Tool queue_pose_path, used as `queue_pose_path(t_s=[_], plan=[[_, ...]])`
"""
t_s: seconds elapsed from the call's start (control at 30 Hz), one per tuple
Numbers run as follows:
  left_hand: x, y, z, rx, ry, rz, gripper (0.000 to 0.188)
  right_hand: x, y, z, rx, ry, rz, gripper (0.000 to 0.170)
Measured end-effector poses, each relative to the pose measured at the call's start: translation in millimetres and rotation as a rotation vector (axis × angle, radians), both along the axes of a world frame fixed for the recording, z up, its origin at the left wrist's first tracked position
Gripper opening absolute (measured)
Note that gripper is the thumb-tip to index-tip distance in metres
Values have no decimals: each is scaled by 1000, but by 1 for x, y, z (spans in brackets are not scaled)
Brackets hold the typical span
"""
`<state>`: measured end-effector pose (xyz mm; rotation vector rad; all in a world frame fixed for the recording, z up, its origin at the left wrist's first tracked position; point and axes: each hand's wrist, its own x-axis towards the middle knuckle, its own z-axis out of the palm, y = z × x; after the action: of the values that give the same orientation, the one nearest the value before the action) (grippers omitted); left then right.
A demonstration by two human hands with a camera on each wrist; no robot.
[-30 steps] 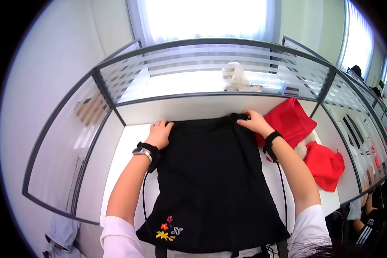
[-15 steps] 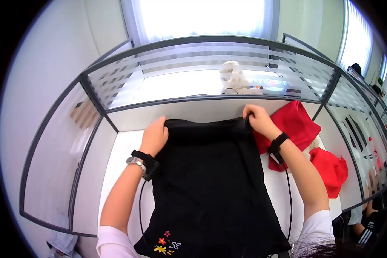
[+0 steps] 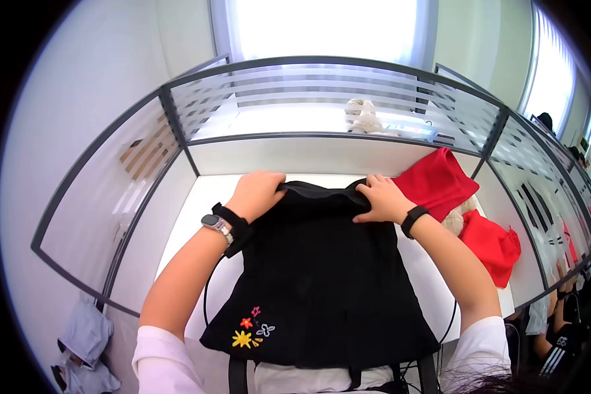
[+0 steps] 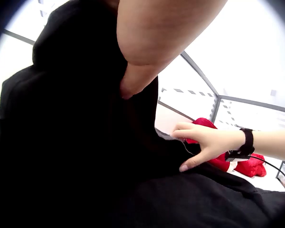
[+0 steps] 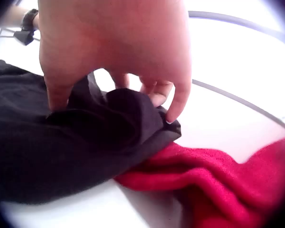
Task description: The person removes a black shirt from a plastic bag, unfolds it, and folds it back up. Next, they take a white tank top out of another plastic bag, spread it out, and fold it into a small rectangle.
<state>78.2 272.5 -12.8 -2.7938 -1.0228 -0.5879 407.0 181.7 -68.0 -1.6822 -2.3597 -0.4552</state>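
A black garment [image 3: 315, 282], wider at its near end, lies over the desk with flower embroidery [image 3: 246, 329] in its near left corner. My left hand [image 3: 257, 194] grips the far edge at its left end; its fingertips are hidden behind the cloth. At the right end of that edge, my right hand [image 3: 382, 199] pinches the fabric, thumb on the near side. Seen from the right wrist, a bunched fold [image 5: 133, 116] lies between thumb and fingers. The far edge is lifted and gathered between both hands.
Red cloth [image 3: 437, 184] and a red bag-like piece [image 3: 489, 248] lie at the desk's right side, with something cream and fluffy [image 3: 456, 220] between them. Grey-framed panels [image 3: 341, 136] enclose the desk. A cream plush-like object [image 3: 363, 117] stands beyond the back panel.
Both hands have come closer together along the garment's far edge. That edge, flatter a second ago, is now gathered and turned toward me.
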Motion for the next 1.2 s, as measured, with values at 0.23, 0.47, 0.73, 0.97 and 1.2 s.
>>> queue_pose_path(t_s=[0.23,0.47,0.73,0.97,1.2], plan=[[-4,-12,-9,120,212,-75,20,-10,14,-5,191,158,-190,24],[-12,-5,38,95,254,240,17,12,7,60,316,121,-379,20],[-1,41,94,-480,-289,273,32,28,27,105,212,336,-563,32],[10,113,117,-777,-605,86,25,52,59,156,-197,1104,-581,19],[32,15,158,-1137,-1271,47,35,38,40,177,-313,1919,-327,21]])
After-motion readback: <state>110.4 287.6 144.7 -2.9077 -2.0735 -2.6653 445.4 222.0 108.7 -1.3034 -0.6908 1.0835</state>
